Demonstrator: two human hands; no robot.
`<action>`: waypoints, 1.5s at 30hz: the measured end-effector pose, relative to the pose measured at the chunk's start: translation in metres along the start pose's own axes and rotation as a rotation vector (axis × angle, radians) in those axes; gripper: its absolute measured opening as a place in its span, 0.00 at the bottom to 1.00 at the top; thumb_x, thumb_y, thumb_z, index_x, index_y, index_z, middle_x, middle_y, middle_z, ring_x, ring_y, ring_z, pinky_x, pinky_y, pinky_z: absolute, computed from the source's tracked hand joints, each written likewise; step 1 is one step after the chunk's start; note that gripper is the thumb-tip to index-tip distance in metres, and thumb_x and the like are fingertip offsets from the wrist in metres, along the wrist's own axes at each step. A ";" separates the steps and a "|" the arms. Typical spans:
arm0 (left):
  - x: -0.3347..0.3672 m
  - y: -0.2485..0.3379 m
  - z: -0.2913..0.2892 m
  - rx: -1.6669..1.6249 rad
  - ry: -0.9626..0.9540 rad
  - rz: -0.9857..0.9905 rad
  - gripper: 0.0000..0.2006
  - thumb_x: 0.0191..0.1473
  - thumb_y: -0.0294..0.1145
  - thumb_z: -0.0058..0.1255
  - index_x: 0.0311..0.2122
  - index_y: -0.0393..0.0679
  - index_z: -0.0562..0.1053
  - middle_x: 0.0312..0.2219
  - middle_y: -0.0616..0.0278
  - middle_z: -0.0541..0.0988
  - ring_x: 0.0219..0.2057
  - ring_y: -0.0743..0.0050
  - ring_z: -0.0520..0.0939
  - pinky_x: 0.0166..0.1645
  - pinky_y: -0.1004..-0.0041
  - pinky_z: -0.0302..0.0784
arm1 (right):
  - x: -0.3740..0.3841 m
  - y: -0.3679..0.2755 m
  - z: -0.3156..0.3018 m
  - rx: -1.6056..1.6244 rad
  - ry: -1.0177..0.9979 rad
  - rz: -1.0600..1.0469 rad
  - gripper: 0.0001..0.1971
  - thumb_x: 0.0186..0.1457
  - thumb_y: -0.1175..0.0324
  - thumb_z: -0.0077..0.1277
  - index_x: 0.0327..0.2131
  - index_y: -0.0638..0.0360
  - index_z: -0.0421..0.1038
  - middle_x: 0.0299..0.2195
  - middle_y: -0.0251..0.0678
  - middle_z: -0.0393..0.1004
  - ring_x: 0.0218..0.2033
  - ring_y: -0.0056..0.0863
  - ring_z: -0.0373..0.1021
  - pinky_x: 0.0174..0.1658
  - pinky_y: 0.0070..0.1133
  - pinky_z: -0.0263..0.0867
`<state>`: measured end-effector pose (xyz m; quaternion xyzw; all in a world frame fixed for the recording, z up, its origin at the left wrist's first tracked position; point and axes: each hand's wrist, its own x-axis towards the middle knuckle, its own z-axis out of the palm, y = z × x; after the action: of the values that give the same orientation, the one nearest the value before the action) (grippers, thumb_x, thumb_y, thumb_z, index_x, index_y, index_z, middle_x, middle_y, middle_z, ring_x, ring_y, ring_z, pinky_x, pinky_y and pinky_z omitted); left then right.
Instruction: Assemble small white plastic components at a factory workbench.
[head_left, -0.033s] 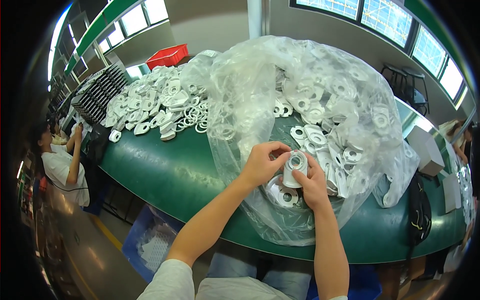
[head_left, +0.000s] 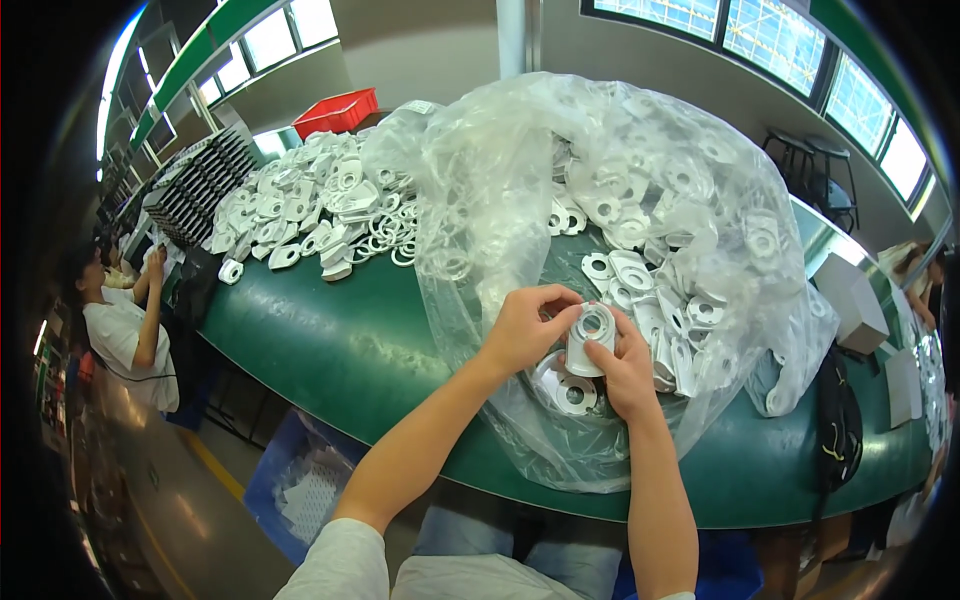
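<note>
Over the clear plastic sheet, both hands hold a white plastic part (head_left: 585, 358) with a round ring-shaped opening at its upper end. My right hand (head_left: 628, 370) grips it from the right, thumb across its front. At its upper left edge, my left hand (head_left: 532, 326) is closed, with thumb and forefinger pinched against the ring. Just below lie similar white parts (head_left: 574, 396) with round holes, resting on the plastic. Beyond my hands, a large clear plastic bag (head_left: 490, 170) covers a heap of such parts, several of them spilling out at its opening (head_left: 632, 270).
On the green table (head_left: 300, 318), loose white parts (head_left: 290, 215) and thin white rings (head_left: 395, 232) are piled at left. Behind them are stacked dark trays (head_left: 200, 185) and a red crate (head_left: 336, 112). White boxes (head_left: 850, 300) stand at right. A co-worker (head_left: 130, 325) is at far left.
</note>
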<state>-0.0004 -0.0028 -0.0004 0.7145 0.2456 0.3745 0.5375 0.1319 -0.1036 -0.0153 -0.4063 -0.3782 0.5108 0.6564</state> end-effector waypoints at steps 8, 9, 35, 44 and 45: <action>0.000 0.010 -0.004 -0.070 -0.016 -0.095 0.08 0.52 0.28 0.52 0.33 0.33 0.75 0.22 0.65 0.77 0.20 0.85 0.74 0.26 0.82 0.70 | 0.000 0.002 0.001 -0.080 0.010 -0.020 0.18 0.53 0.79 0.44 0.49 0.69 0.60 0.38 0.43 0.73 0.34 0.31 0.74 0.38 0.24 0.72; -0.001 0.012 -0.003 -0.071 -0.011 -0.114 0.08 0.53 0.29 0.51 0.33 0.34 0.75 0.22 0.67 0.77 0.21 0.88 0.73 0.25 0.84 0.69 | 0.000 0.004 0.002 -0.046 0.017 -0.038 0.18 0.54 0.78 0.44 0.49 0.68 0.60 0.38 0.42 0.73 0.34 0.31 0.74 0.38 0.24 0.72; -0.005 0.009 0.004 -0.103 -0.036 -0.120 0.06 0.53 0.24 0.50 0.34 0.33 0.73 0.23 0.65 0.77 0.21 0.86 0.74 0.26 0.83 0.71 | -0.003 -0.001 0.010 -0.080 0.101 -0.030 0.12 0.60 0.63 0.40 0.41 0.62 0.63 0.29 0.38 0.73 0.21 0.24 0.72 0.14 0.14 0.62; -0.003 0.011 0.002 0.026 -0.029 0.068 0.09 0.52 0.24 0.50 0.39 0.35 0.74 0.31 0.64 0.77 0.30 0.83 0.77 0.34 0.82 0.72 | 0.001 0.008 0.006 -0.123 0.093 -0.061 0.14 0.63 0.62 0.36 0.34 0.64 0.67 0.27 0.36 0.72 0.20 0.22 0.71 0.21 0.16 0.67; -0.003 0.011 0.002 -0.006 -0.051 0.044 0.09 0.51 0.24 0.51 0.39 0.36 0.75 0.32 0.64 0.77 0.32 0.82 0.77 0.35 0.82 0.72 | 0.001 0.009 0.007 -0.145 0.076 -0.092 0.14 0.63 0.62 0.36 0.34 0.64 0.66 0.26 0.36 0.72 0.20 0.22 0.71 0.22 0.16 0.67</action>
<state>-0.0015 -0.0092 0.0092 0.7276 0.2148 0.3685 0.5373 0.1230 -0.1000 -0.0207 -0.4541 -0.4071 0.4356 0.6621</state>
